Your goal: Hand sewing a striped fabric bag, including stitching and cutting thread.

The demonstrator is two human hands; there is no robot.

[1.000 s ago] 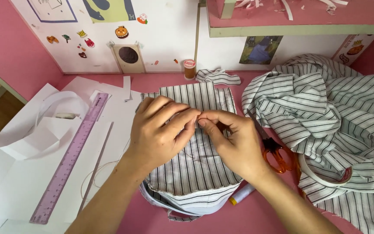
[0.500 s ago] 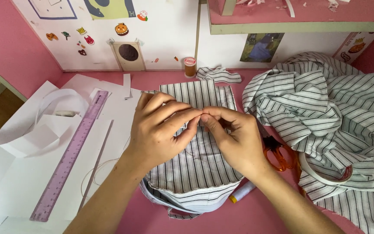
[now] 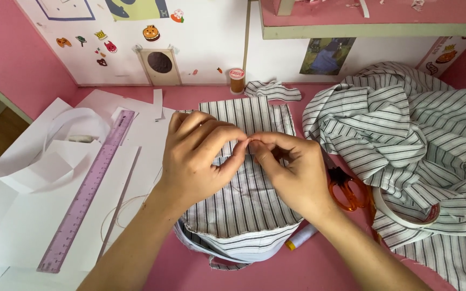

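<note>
From the head view, your left hand (image 3: 198,161) and right hand (image 3: 292,175) meet fingertip to fingertip over the striped fabric piece (image 3: 246,205), which lies flat on the pink table (image 3: 319,264). Both pinch narrowly at one spot on the cloth (whether a needle sits there, I cannot tell). Judging by the layered lower edge, it looks partly assembled. The orange scissors (image 3: 346,188) lie beside your right wrist. No container shows; a thread spool (image 3: 237,81) stands by the wall.

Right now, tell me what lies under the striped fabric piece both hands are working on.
Under the striped fabric piece, a white-and-yellow tube's end sticks out, on the pink table. The rest is covered.
</note>
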